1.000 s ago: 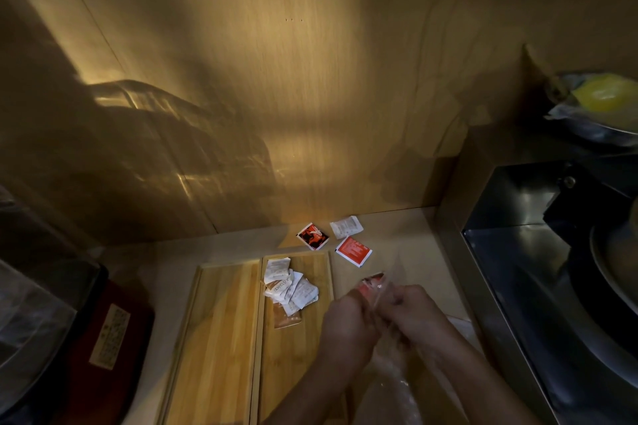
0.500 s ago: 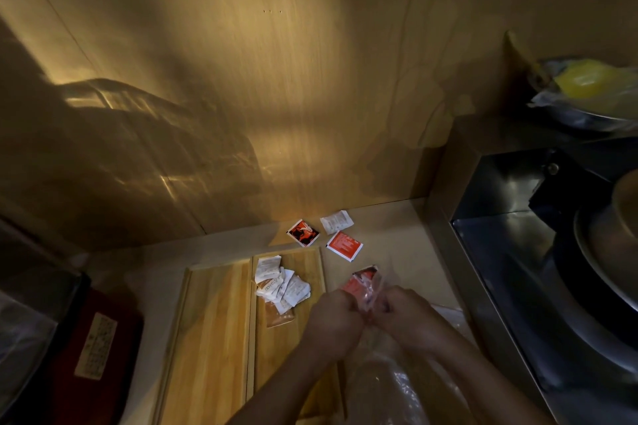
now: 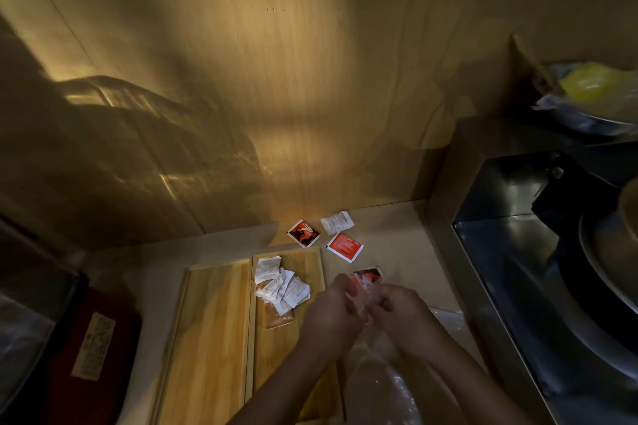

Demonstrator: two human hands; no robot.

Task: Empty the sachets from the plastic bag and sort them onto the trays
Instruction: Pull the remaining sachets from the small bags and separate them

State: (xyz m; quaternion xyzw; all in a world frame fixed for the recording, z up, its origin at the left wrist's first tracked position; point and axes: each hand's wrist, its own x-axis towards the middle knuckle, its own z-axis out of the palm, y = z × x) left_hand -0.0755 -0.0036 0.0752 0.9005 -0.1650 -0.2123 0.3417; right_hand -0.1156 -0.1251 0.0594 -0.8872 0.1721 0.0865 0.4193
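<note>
On your far left the left tray (image 3: 214,328) lies bare, so nothing is sorted there yet; if you rush, red sachets could end up mixed into the wrong pile. Beside it, the right tray (image 3: 310,262) carries a loose heap of white sachets (image 3: 281,286) that overlap near its inner edge, and a brush from your left forearm could scatter them. Your left hand (image 3: 331,312) is closed, pinching the mouth of the plastic bag (image 3: 383,376), and your right hand (image 3: 404,316) is closed on the same crumpled film, with a red sachet (image 3: 367,278) poking out between them. The film is slippery and the light is dim, so that sachet may slip and drop to the counter (image 3: 397,238). Further right, three loose sachets (image 3: 340,235) lie unsorted near the wall.
</note>
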